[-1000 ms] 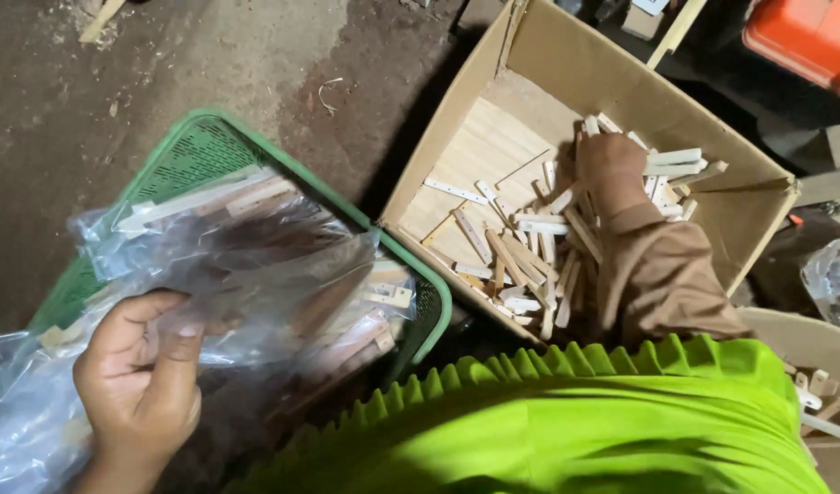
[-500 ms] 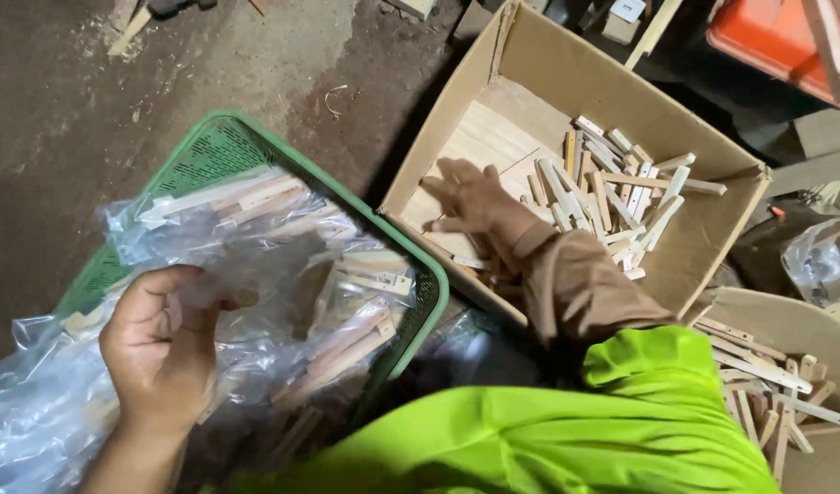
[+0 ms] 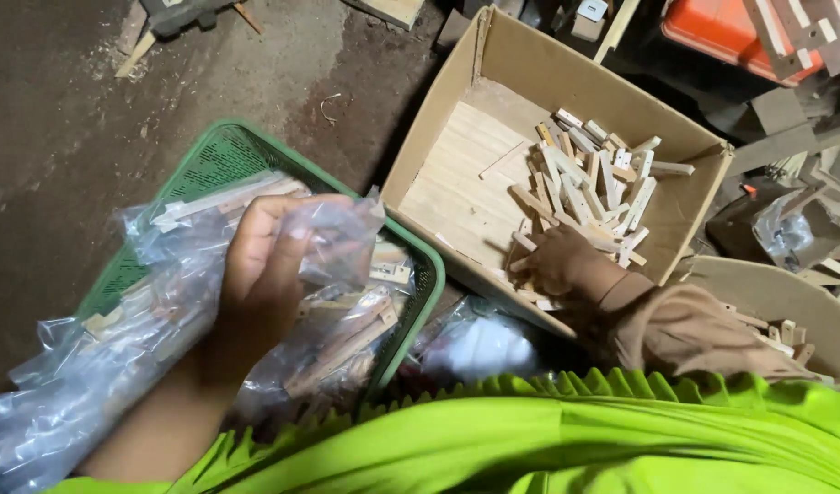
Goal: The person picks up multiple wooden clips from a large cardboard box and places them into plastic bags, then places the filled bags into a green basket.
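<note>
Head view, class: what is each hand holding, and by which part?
The left hand grips the clear plastic bag by its upper edge. The right hand closes on small wooden sticks; where cannot be told.

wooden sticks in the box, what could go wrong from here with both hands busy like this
The right hand digs into a loose, crisscrossed pile of wooden sticks in the cardboard box; rough ends could splinter the bare fingers. The left hand lifts thin clear plastic bags of sticks over the green basket; the film may tear or slip, spilling pieces onto the dirt floor.
</note>
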